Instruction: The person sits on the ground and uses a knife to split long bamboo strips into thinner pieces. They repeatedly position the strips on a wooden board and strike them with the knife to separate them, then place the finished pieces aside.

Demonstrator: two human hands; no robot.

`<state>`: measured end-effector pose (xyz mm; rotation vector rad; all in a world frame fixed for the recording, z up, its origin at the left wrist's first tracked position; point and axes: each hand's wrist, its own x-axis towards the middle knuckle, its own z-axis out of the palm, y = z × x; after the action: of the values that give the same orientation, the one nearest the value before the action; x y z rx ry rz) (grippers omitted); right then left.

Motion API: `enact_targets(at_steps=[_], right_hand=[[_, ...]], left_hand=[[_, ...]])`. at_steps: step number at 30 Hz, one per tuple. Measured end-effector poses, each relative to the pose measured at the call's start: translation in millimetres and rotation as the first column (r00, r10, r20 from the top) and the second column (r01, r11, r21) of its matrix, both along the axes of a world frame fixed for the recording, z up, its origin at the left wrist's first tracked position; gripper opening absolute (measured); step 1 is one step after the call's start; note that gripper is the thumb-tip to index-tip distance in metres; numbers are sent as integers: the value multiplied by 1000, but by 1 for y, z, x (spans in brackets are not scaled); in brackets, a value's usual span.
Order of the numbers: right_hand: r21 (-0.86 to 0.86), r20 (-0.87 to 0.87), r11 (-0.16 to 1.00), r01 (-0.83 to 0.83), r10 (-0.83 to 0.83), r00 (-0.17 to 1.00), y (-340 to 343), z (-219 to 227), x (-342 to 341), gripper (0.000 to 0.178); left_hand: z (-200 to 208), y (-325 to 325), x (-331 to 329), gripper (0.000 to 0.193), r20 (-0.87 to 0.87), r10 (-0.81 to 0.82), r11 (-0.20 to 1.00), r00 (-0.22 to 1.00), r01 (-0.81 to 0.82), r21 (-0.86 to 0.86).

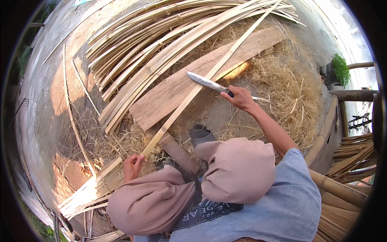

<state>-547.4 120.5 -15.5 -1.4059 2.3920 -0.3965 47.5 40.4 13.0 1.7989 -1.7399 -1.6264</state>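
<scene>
My right hand (pixel 239 98) is closed round the dark handle of a knife (pixel 207 82). Its long blade points left and lies across a pale bamboo strip (pixel 181 105). The near end of that strip is pinched in my left hand (pixel 133 166), beside my left knee. From there the strip slants up to the far right, passing over a wide wooden board (pixel 161 99). A short piece of wood (pixel 177 151) shows under the board's near side, between my feet.
A large pile of bamboo strips (pixel 133 52) lies beyond the board. Curly shavings (pixel 286 101) cover the ground at the right. More strips (pixel 86 193) lie at the lower left, and others (pixel 354 157) are stacked behind bamboo poles (pixel 338 187) at the right.
</scene>
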Motion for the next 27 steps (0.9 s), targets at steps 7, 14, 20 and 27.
enact_targets(at_steps=[7, 14, 20, 27], right_hand=[[-155, 254, 888, 433, -388, 886, 0, -16, -18, 61], [-272, 156, 950, -151, 199, 968, 50, 7, 199, 53], [-183, 176, 886, 426, -397, 901, 30, 5, -5, 64], [-75, 242, 988, -137, 151, 958, 36, 23, 147, 59]], left_hand=[[-17, -6, -71, 39, 62, -264, 797, 963, 254, -548], [-17, -21, -136, 40, 174, -333, 866, 927, 373, -332], [-18, -22, -130, 36, 21, -327, 898, 945, 317, -306], [11, -21, -128, 36, 189, -287, 908, 939, 329, -259]])
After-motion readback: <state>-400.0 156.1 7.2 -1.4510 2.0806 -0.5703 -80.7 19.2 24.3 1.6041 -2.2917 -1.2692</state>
